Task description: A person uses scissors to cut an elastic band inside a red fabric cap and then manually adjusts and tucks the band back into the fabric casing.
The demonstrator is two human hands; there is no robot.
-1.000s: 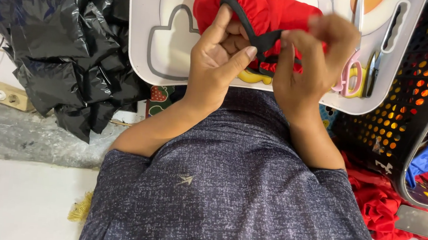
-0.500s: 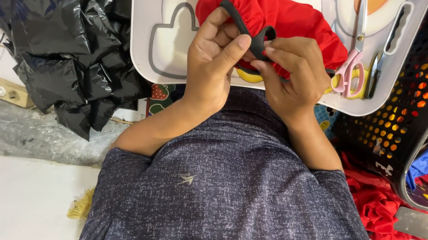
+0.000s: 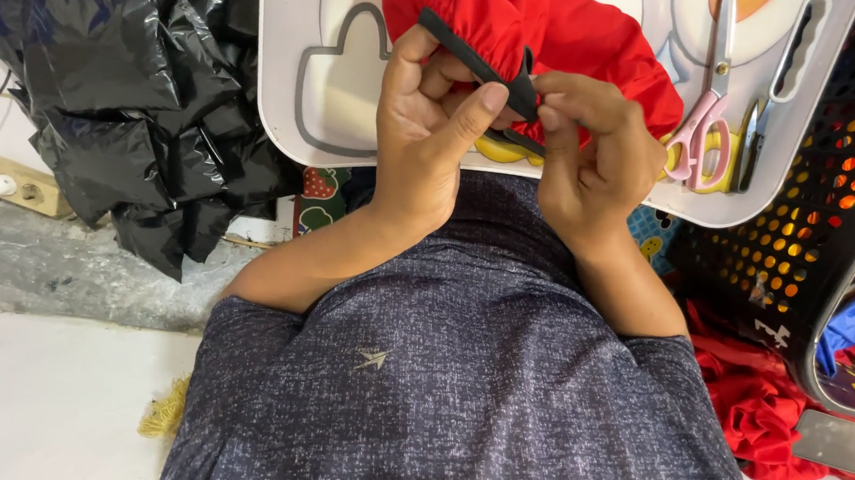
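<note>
My fingers pinch a black elastic band: left hand and right hand closed on it, over red cloth on a white tray. It looks light, soft, stretchy; best gripped at its ends. Pink scissors lie nearby.

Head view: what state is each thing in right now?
Black elastic band: pinched between both hands, bent.
Red fabric: bunched on the tray, under the hands.
Left hand: shut on the band.
Right hand: shut on the band.
Pink scissors: closed, lying on the tray.
White tray: flat.
Black basket: tipped on its side.
</note>
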